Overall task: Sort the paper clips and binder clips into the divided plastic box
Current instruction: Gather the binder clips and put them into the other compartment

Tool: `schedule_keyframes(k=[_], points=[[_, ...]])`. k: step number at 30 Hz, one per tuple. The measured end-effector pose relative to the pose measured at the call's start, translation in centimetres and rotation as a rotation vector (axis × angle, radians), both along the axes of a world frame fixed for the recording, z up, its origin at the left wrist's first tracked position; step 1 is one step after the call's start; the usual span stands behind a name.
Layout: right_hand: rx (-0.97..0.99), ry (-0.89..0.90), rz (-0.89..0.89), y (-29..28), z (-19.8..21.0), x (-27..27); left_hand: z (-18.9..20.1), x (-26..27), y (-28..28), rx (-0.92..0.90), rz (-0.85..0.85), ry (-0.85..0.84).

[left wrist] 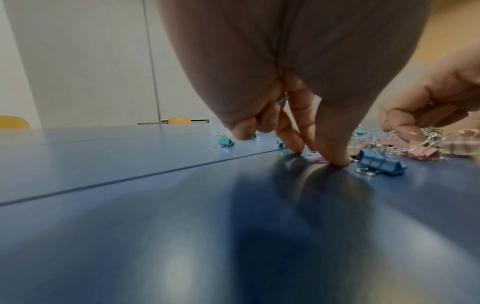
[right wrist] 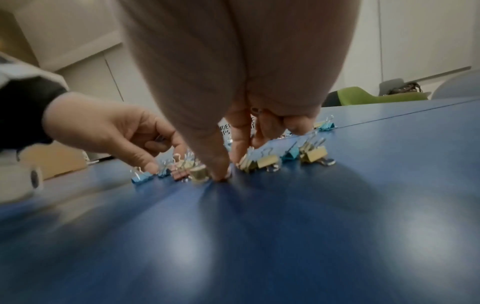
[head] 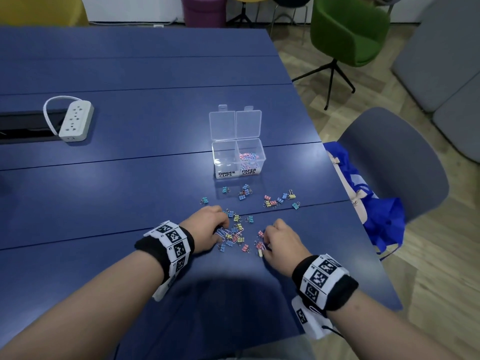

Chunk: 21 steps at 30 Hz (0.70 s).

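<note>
The clear divided box (head: 225, 157) stands open mid-table, labelled BINDER CLIPS on the left and PAPER CLIPS on the right. Coloured paper clips (head: 248, 155) lie in its right compartment. Several pastel binder clips (head: 280, 200) are scattered in front of it, with a denser pile (head: 235, 235) between my hands. My left hand (head: 222, 233) has its thumb and forefinger down on pink and blue paper clips (left wrist: 313, 157), and a blue sliver shows in its curled fingers. My right hand (head: 263, 246) pinches at a small clip on the table (right wrist: 228, 171) beside yellow binder clips (right wrist: 313, 154).
A white power strip (head: 75, 120) lies at the far left beside a dark cable slot (head: 23, 128). The table's right edge (head: 363, 229) runs close to my right hand. Beyond it are a grey chair (head: 407, 157) with a blue bag (head: 376, 211) and a green chair (head: 348, 29).
</note>
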State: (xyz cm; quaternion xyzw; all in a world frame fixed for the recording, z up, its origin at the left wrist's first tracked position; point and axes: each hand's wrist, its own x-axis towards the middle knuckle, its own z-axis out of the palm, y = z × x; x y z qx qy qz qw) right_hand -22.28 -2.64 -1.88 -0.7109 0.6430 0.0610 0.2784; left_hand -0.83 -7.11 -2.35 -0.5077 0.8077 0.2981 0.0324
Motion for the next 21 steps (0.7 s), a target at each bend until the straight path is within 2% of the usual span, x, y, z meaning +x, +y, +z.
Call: schedule_keyframes(k=[5,14,16,21], points=[[-0.143,0.089,0.088,-0.1,-0.4,0.7,0.5,-0.7,-0.4,-0.007,-0.014,-0.088],[-0.148,0.117,0.121,-0.3,-0.7,1.7,0.5,-2.3,0.5,-0.021,0.011,-0.305],[-0.140,0.050,0.078,-0.2,-0.6,1.7,0.4,-2.6,0.7,-0.017,0.025,-0.355],[-0.067,-0.365,-0.306,-0.9,-0.2,0.8,0.2,-2.3,0.8,0.005,0.096,-0.338]])
